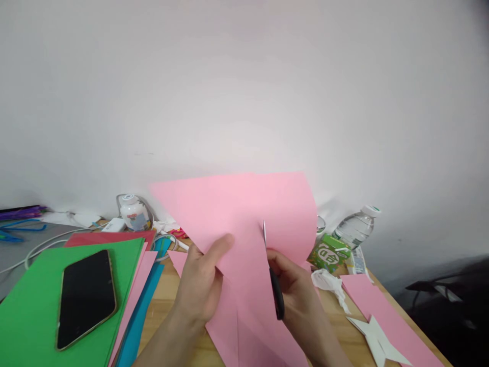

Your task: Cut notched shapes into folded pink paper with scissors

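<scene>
A large sheet of pink paper [229,204] is held up over the desk, partly slit from its near edge. My left hand [204,283] pinches its left side, thumb on top and fingers behind. In my right hand [294,290] is a pair of scissors [277,295] with black handles. One blade shows above the paper along the cut; the other is hidden. To the right of the cut the paper curls up. More pink paper [225,323] lies on the desk under my hands.
At left, a phone [87,295] rests on green paper [30,285] atop a coloured stack, with a white bottle [134,213] behind. At right stand a water bottle [357,227] and a green box [329,253], near a crumpled tissue [329,285], a folded white paper shape [376,339] and a pink strip [393,316].
</scene>
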Tool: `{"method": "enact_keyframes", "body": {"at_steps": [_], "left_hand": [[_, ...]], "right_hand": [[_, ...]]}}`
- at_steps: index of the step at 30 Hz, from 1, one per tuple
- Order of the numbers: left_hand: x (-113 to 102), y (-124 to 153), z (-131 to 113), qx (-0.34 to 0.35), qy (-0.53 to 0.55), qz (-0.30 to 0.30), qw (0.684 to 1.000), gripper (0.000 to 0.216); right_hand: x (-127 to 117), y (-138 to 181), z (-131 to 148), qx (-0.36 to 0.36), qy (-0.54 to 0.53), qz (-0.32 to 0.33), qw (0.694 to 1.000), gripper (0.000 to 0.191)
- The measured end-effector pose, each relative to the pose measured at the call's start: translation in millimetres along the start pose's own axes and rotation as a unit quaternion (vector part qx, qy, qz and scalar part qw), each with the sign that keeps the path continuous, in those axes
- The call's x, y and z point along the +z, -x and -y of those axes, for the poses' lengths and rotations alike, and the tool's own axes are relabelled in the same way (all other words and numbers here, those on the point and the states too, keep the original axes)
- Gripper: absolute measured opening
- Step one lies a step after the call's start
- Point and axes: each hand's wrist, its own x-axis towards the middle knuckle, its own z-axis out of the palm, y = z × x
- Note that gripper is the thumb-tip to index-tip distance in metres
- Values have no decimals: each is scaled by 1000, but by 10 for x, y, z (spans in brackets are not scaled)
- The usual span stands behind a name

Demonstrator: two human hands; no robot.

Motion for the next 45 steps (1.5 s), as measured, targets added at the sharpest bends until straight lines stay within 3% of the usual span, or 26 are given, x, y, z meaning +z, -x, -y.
{"method": "enact_keyframes", "body": {"at_steps": [5,15,23,45], "left_hand": [[-9,-15,-12,-3,-5,0,1000,57],[26,21,-21,62,-41,12,997,66],[62,43,4,77,-54,17,995,56],[72,58,29,108,-88,-25,990,52]], "right_hand": [[-1,0,10,6,3,6,1000,29],[-2,-1,-3,4,5,5,1000,31],[-3,5,77,44,-13,14,999,34],[3,-10,65,13,7,14,1000,38]]}}
